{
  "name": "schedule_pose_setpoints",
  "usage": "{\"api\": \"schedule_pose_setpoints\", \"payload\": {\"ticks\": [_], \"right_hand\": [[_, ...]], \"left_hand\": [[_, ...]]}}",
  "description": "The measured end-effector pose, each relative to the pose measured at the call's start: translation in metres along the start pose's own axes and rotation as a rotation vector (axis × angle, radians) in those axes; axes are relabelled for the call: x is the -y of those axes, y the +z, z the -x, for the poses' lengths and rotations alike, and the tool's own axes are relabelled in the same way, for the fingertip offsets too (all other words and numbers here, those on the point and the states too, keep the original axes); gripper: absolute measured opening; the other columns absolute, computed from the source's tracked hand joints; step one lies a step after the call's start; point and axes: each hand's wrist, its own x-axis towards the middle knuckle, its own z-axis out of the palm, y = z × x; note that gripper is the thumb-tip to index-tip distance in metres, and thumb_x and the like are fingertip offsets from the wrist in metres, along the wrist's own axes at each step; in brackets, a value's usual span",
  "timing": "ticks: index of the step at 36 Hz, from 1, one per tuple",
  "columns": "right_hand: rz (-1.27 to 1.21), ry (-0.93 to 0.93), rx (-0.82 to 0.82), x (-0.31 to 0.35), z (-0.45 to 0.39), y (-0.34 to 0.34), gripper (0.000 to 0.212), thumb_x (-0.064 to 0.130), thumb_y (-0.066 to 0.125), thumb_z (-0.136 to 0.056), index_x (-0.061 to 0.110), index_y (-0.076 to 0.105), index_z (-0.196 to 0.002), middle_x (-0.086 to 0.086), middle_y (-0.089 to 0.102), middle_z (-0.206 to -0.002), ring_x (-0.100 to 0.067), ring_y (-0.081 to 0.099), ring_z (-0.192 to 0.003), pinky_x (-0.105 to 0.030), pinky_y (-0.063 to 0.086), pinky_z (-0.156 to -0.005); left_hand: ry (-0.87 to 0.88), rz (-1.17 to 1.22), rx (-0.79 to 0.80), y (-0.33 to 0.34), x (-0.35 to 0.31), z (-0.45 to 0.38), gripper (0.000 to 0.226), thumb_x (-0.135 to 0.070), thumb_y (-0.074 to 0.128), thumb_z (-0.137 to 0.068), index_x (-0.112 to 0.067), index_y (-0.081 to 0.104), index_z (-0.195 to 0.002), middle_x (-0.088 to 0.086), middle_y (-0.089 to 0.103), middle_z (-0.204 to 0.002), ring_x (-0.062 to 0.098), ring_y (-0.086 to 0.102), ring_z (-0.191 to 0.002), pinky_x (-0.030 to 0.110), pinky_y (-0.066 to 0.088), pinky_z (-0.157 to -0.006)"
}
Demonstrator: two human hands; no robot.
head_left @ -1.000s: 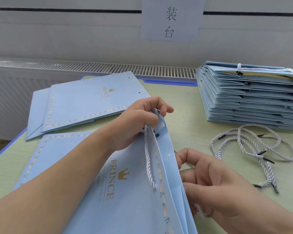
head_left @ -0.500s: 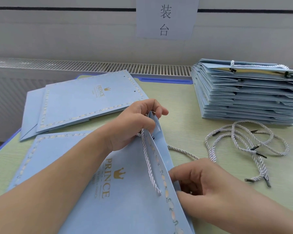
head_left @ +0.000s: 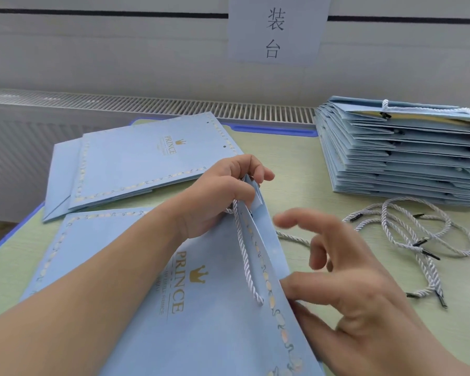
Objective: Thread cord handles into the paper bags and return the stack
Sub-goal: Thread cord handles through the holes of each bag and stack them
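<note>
A light blue paper bag [head_left: 212, 321] printed PRINCE lies tilted in front of me. My left hand [head_left: 223, 191] pinches its top corner. A white cord handle [head_left: 246, 256] hangs in a loop along the bag's top edge. My right hand [head_left: 350, 289] hovers beside that edge with fingers spread, the thumb touching the bag, holding nothing. A second white cord [head_left: 293, 237] trails from under the bag across the table. Loose cords with black tips [head_left: 421, 240] lie to the right.
A tall stack of folded blue bags [head_left: 402, 156] stands at the back right, the top one with a cord. Flat bags without cords [head_left: 136, 164] lie at the back left, and another [head_left: 92, 240] under my left forearm. The green table [head_left: 296, 164] ends at a radiator grille.
My right hand has lifted off the bag's edge and opened, fingers spreading towards the loose cords. My left hand keeps its pinch on the bag's corner.
</note>
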Motion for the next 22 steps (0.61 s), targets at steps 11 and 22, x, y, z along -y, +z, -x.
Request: {"api": "schedule_pose_setpoints", "payload": {"ticks": [11, 22], "right_hand": [[-0.464, 0.096, 0.090, -0.005, -0.003, 0.002, 0.012, 0.037, 0.045, -0.086, 0.030, 0.054, -0.086, 0.015, 0.054, -0.071, -0.005, 0.046, -0.063, -0.013, 0.036, -0.058], [-0.341, 0.143, 0.300, -0.031, -0.016, -0.046, 0.059, 0.084, 0.033, -0.076, 0.035, 0.059, -0.095, 0.012, 0.060, -0.069, -0.005, 0.054, -0.055, -0.009, 0.039, -0.052]], "left_hand": [[-0.012, 0.031, -0.011, 0.000, 0.001, -0.002, 0.027, 0.001, 0.041, -0.049, -0.014, 0.047, -0.070, 0.001, 0.062, -0.100, 0.003, 0.048, -0.059, 0.015, 0.036, -0.046], [-0.001, 0.140, 0.000, -0.006, 0.000, -0.002, 0.031, 0.005, 0.039, -0.047, -0.013, 0.047, -0.071, 0.000, 0.065, -0.097, 0.008, 0.045, -0.055, 0.016, 0.035, -0.044]]}}
